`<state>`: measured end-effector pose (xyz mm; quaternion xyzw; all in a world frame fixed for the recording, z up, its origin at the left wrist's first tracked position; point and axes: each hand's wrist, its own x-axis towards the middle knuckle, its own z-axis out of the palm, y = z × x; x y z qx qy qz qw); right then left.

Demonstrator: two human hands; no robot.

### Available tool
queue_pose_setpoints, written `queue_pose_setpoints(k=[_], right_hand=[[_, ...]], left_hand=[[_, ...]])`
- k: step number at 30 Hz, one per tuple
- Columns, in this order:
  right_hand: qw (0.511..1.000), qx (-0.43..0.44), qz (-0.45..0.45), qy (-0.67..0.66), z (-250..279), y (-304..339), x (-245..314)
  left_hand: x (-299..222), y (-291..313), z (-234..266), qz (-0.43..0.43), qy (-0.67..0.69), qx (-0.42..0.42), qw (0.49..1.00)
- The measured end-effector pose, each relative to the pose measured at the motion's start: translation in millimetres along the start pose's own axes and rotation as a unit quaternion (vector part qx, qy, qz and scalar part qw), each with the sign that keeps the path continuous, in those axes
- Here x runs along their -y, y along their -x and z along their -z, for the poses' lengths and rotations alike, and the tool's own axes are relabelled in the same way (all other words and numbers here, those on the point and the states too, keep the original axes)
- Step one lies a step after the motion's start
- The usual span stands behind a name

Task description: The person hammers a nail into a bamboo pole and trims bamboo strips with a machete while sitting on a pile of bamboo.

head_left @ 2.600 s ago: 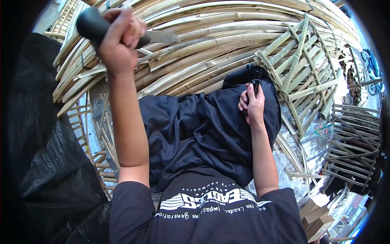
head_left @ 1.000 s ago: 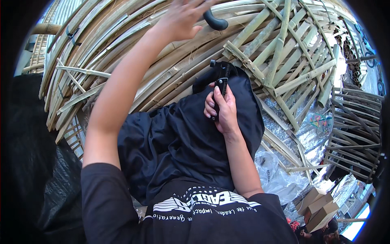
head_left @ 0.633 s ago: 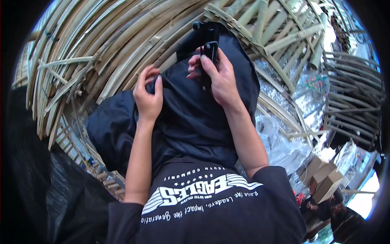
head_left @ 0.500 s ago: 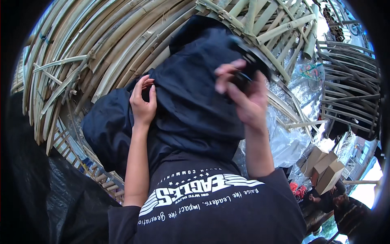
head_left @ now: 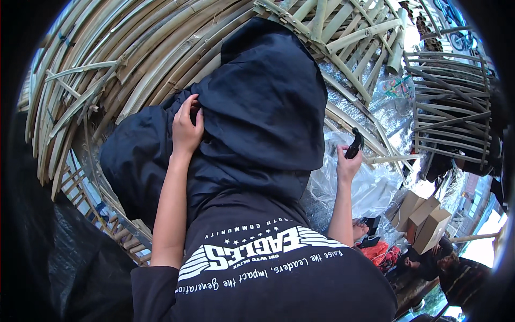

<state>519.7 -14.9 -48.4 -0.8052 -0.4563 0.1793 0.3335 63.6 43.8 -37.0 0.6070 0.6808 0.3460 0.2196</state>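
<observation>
Smooth black fabric (head_left: 263, 102) covers my lap and legs, creased in loose folds. My left hand (head_left: 186, 126) lies on it near the middle, fingers bent and thumb apart, with only dark fabric showing between them. Out to the right, my right hand (head_left: 347, 163) grips a small black object (head_left: 354, 146), narrow and upright with a slightly hooked upper end; its exact kind is unclear. That hand is above clear plastic sheeting (head_left: 370, 190), away from the fabric.
Long split bamboo strips (head_left: 145, 64) are stacked ahead and left. Bamboo lattice (head_left: 370, 32) and a slatted frame (head_left: 450, 107) stand right. Cardboard boxes (head_left: 429, 225), red material (head_left: 381, 255) and another person (head_left: 461, 276) are at lower right. Dark sheeting (head_left: 80, 257) lies left.
My right hand has moved from over the fabric down and right, carrying the black object off my lap. My left hand stays in nearly the same place.
</observation>
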Motion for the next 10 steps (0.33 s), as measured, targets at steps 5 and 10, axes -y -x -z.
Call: queue_pose_setpoints(k=[5, 10], right_hand=[[0.998, 0.026, 0.038, 0.048, -15, 8, 5], [0.996, 0.034, 0.031, 0.076, -27, 7, 10]], left_hand=[[4, 2, -2, 0.0, -0.009, 0.0, 1.0], [5, 4, -3, -0.006, -0.009, -0.004, 1.0]])
